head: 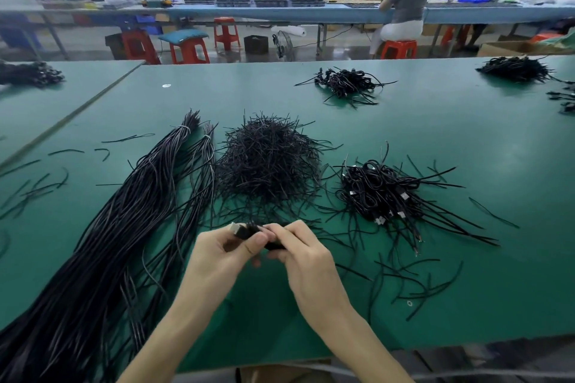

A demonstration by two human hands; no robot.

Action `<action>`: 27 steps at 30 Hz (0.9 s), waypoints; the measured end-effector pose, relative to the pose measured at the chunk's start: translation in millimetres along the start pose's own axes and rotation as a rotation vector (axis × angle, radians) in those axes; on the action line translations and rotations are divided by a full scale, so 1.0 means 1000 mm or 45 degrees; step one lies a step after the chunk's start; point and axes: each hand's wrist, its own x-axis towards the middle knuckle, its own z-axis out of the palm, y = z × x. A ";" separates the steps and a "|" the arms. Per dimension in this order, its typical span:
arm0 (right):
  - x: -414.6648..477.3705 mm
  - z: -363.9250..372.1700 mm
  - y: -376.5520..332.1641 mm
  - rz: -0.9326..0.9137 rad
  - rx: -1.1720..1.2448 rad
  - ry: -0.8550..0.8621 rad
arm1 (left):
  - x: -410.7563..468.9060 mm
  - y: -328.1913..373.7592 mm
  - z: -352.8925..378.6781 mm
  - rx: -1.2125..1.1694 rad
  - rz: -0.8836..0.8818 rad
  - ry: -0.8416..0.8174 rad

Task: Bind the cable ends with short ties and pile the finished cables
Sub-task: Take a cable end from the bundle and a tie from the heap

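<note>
Left hand point(224, 250) and right hand point(300, 247) both pinching a coiled black cable point(253, 232) above the green table point(435, 140), mound of short ties point(267, 162) just beyond, pile of finished cables point(385, 193) right, long cable bundle point(124, 214) left

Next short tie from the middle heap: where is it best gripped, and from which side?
Likely pinch one stray end at the near fringe of the heap of short ties, coming from the near side: ends there lie loose and single on the table, while the middle is tangled.
</note>
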 end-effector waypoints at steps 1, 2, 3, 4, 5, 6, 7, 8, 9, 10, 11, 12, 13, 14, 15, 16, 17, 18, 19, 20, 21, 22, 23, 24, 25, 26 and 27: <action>0.000 0.000 0.000 -0.004 -0.030 -0.009 | 0.001 0.002 -0.004 0.075 -0.051 -0.035; 0.000 0.000 0.000 -0.006 -0.055 -0.022 | 0.004 0.005 -0.008 0.165 -0.120 -0.077; 0.000 0.001 0.001 -0.006 -0.072 -0.043 | 0.007 0.009 -0.012 0.274 -0.189 -0.123; -0.001 0.001 0.000 -0.009 -0.108 -0.078 | 0.010 0.012 -0.016 0.411 -0.240 -0.168; -0.002 0.002 -0.002 -0.019 -0.168 -0.119 | 0.013 0.017 -0.018 0.578 -0.270 -0.193; -0.003 0.003 -0.004 -0.046 -0.230 -0.159 | 0.013 0.021 -0.020 0.752 -0.268 -0.199; -0.004 0.004 -0.005 -0.075 -0.266 -0.182 | 0.012 0.025 -0.019 0.898 -0.246 -0.182; -0.005 0.005 -0.005 -0.086 -0.274 -0.179 | 0.010 0.029 -0.017 1.004 -0.211 -0.144; -0.005 0.006 -0.003 -0.083 -0.273 -0.157 | 0.008 0.030 -0.017 1.073 -0.171 -0.086; -0.004 0.006 -0.001 -0.073 -0.281 -0.125 | 0.006 0.031 -0.018 1.090 -0.136 -0.021; -0.004 0.006 0.000 -0.064 -0.296 -0.093 | 0.005 0.030 -0.021 1.033 -0.138 0.017; -0.004 0.006 0.000 -0.067 -0.320 -0.078 | 0.006 0.028 -0.024 0.922 -0.166 0.011; -0.004 0.007 0.000 -0.084 -0.344 -0.082 | 0.006 0.026 -0.028 0.826 -0.207 -0.036; -0.005 0.008 0.000 -0.098 -0.368 -0.102 | 0.006 0.023 -0.031 0.805 -0.222 -0.088; -0.005 0.008 0.000 -0.105 -0.391 -0.117 | 0.008 0.019 -0.034 0.869 -0.207 -0.122; -0.005 0.009 0.001 -0.108 -0.411 -0.122 | 0.010 0.015 -0.037 0.973 -0.178 -0.145; -0.004 0.009 0.002 -0.110 -0.432 -0.122 | 0.013 0.013 -0.039 1.063 -0.155 -0.182; -0.005 0.009 0.002 -0.107 -0.460 -0.120 | 0.017 0.012 -0.041 1.092 -0.142 -0.247; -0.005 0.009 0.002 -0.112 -0.489 -0.109 | 0.022 0.012 -0.041 1.059 -0.143 -0.335; -0.005 0.010 0.002 -0.120 -0.515 -0.085 | 0.026 0.012 -0.041 1.027 -0.148 -0.427; -0.005 0.010 0.001 -0.142 -0.539 -0.057 | 0.031 0.013 -0.039 1.040 -0.147 -0.526; -0.005 0.010 0.000 -0.164 -0.570 -0.024 | 0.035 0.014 -0.037 1.072 -0.155 -0.636; -0.005 0.010 -0.001 -0.185 -0.600 0.013 | 0.039 0.014 -0.033 1.094 -0.178 -0.744; -0.004 0.010 0.000 -0.198 -0.633 0.046 | 0.042 0.014 -0.031 1.101 -0.196 -0.833; -0.004 0.010 0.001 -0.202 -0.666 0.068 | 0.045 0.013 -0.028 1.119 -0.189 -0.886; -0.003 0.010 0.003 -0.192 -0.700 0.078 | 0.048 0.012 -0.027 1.145 -0.157 -0.905; -0.003 0.011 0.006 -0.181 -0.731 0.095 | 0.051 0.011 -0.027 1.169 -0.116 -0.911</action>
